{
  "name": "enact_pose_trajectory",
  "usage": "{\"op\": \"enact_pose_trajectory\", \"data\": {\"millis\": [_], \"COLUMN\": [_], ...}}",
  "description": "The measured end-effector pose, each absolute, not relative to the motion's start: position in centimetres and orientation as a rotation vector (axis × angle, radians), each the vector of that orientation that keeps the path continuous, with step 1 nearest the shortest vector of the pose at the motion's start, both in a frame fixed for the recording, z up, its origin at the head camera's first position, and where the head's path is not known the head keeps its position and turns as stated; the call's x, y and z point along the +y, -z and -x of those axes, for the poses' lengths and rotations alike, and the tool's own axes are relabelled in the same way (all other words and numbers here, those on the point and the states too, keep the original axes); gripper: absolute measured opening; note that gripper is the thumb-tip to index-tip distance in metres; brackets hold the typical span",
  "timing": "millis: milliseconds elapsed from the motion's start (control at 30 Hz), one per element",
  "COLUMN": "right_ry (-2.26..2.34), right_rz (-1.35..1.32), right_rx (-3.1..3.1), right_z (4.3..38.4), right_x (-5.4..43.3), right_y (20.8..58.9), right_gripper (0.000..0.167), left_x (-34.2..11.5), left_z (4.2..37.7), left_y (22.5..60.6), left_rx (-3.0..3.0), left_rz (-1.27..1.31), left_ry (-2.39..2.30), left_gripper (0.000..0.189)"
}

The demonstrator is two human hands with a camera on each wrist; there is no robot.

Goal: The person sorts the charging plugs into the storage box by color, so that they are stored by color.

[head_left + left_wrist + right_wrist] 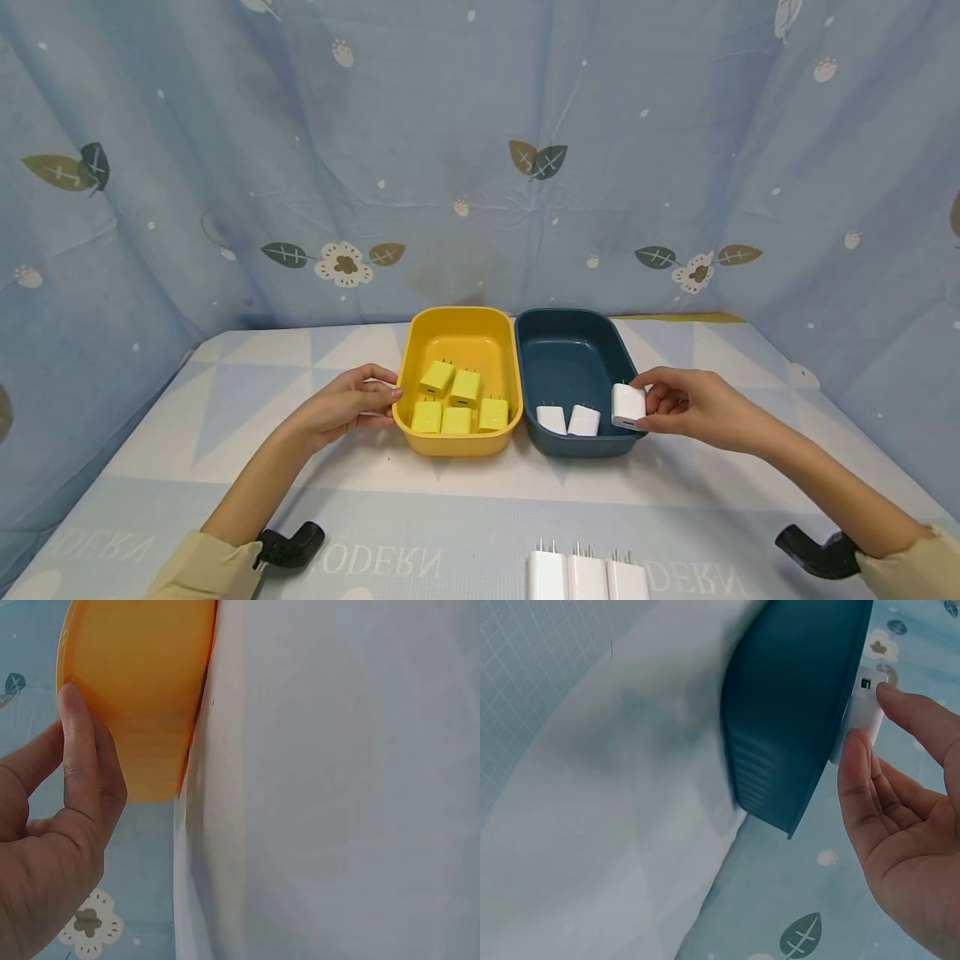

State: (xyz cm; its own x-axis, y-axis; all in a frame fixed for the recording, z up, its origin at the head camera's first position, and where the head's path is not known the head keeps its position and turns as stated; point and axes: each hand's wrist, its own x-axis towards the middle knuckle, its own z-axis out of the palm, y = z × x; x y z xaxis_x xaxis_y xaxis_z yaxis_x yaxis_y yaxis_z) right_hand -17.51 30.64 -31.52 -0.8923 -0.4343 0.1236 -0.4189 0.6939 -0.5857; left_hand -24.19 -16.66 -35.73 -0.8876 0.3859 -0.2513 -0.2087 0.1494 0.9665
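Note:
My right hand [686,402] pinches a white charger plug [627,406] between thumb and fingers, over the right rim of the dark blue bin [573,325]. In the right wrist view, a port shows on the end face of the charger [865,701]. Two more white chargers [551,419] lie in the front of that bin. My left hand [352,407] holds the left rim of the yellow bin [457,321], with the thumb at the rim and other fingers along the outer wall [150,690]. Several yellow charger plugs [457,420] lie in the yellow bin's front half.
Three white chargers [587,577] stand in a row at the near edge of view, prongs pointing away. The two bins stand side by side on a patterned tablecloth [255,400]. A blue printed curtain [450,125] hangs behind. Black wrist mounts [292,546] sit on both forearms.

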Motion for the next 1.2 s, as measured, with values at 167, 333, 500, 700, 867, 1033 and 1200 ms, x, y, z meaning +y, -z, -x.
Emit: {"op": "enact_pose_trajectory", "data": {"millis": [167, 333, 500, 700, 867, 1033, 1200], "right_ry": [0.988, 0.966, 0.937, 0.906, 0.875, 0.880, 0.881], "right_rz": [0.710, 0.708, 0.716, 0.737, 0.745, 0.745, 0.754], "right_rx": [2.847, 2.849, 2.856, 2.857, 2.851, 2.838, 2.854], "right_z": [17.73, 17.87, 18.03, 18.10, 18.04, 18.02, 17.91], "right_x": [30.47, 30.37, 30.35, 30.26, 30.31, 30.42, 30.37], "right_y": [31.54, 31.55, 31.69, 31.65, 31.59, 31.60, 31.52], "right_gripper": [0.046, 0.046, 0.044, 0.044, 0.036, 0.036, 0.036], "left_x": [-16.73, -16.73, -16.71, -16.72, -16.73, -16.72, -16.72], "left_z": [24.19, 24.21, 24.15, 24.07, 24.03, 24.04, 24.01], "left_y": [35.78, 35.81, 35.77, 35.76, 35.76, 35.77, 35.76], "left_rx": [1.993, 1.992, 1.997, 2.005, 2.008, 2.006, 1.999], "left_rz": [-0.178, -0.190, -0.187, -0.187, -0.191, -0.198, -0.200], "left_ry": [-1.789, -1.793, -1.791, -1.787, -1.784, -1.784, -1.789], "left_gripper": [0.040, 0.039, 0.038, 0.040, 0.040, 0.039, 0.038]}}
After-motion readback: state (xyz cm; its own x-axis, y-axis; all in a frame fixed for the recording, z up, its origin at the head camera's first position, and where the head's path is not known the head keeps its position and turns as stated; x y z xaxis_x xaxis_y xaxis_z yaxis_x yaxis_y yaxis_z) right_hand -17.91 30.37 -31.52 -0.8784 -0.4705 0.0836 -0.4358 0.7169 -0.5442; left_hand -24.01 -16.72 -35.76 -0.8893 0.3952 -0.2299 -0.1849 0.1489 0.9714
